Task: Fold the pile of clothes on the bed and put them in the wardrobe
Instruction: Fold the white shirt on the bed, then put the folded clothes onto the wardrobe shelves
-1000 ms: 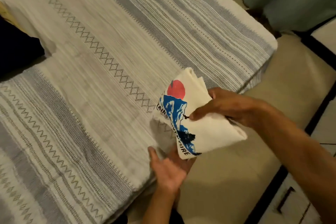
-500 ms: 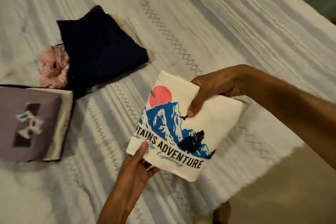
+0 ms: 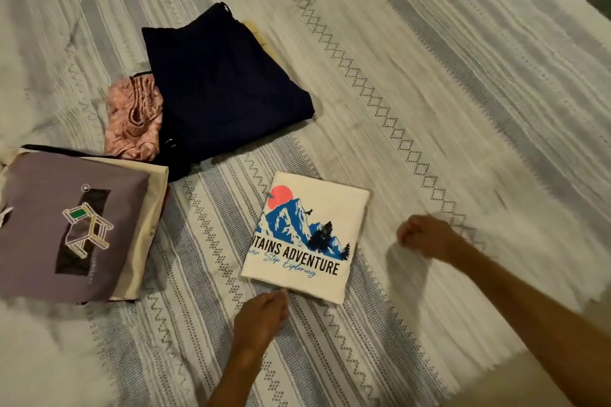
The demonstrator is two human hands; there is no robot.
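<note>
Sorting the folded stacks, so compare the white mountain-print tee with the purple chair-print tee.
The white tee lies alone on the bedspread; the purple tee tops a stack of folded clothes. The white tee has a blue mountain and red sun; the purple tee a chair drawing. Both are folded flat, print up, and neither is held.
</note>
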